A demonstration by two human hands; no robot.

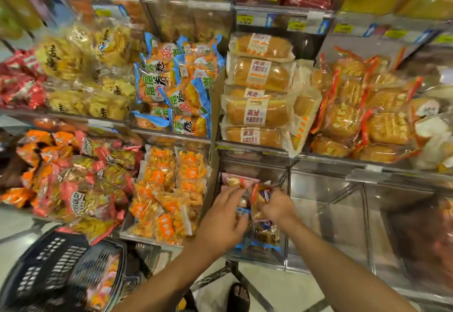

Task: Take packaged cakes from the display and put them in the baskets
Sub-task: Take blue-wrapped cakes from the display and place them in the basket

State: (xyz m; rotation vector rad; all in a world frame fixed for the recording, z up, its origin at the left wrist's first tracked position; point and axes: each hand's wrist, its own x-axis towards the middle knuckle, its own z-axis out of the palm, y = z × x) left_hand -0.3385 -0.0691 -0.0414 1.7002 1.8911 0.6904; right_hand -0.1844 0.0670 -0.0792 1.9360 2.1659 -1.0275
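While both arms stretch forward from 6 o'clock, the two hands meet inside a clear bin (pixel 255 260) low on the display, a little under the middle of the view. The right hand (pixel 278 207) has its fingers curled tightly round an orange cake (pixel 261 197) with a blue label and holds it upright above the bin floor. Just at 9 o'clock from it, the left hand (pixel 225 218) lies over a pink cake (pixel 232 181). Its fingertips touch the wrapper, but I cannot tell if they grip it or only rest on it. More cakes (pixel 266 237) with blue edges lie in the bin at 6 o'clock from the right hand. A dark basket (pixel 49 270) stands at 8 o'clock of the view, well apart from the hands, with some blurred packets (pixel 107 279) inside. Long loaves (pixel 257 113) are stacked on the shelf at 12 o'clock from the bin, and orange snacks (pixel 166 201) fill the next bin at 9 o'clock.
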